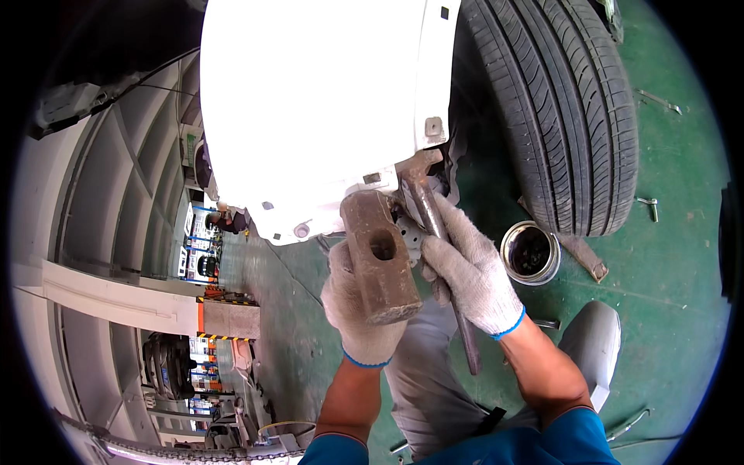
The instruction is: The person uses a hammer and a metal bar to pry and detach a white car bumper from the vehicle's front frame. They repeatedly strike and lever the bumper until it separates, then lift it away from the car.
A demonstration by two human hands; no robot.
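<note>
In a white knitted glove, my left hand (353, 310) is closed around a heavy brown steel sledgehammer head (378, 267). A round hole shows in its upper face; most of the fingers are behind it. My right hand (477, 275), gloved likewise, grips a long metal bar (467, 339) with a rusty, wider head. That head lies at the lower right corner of a glaring white car body panel (325, 93). The hammer head is just left of the bar, in front of the panel's lower edge. Whether it touches the panel I cannot tell.
A car tyre (558, 116) stands right of the panel. Below it are an open can (530, 253) with dark contents and a worn flat piece (583, 258). A wrench (659, 101) and a ratchet-like tool (651, 208) lie on the green floor (666, 310). Another person (230, 220) is far left.
</note>
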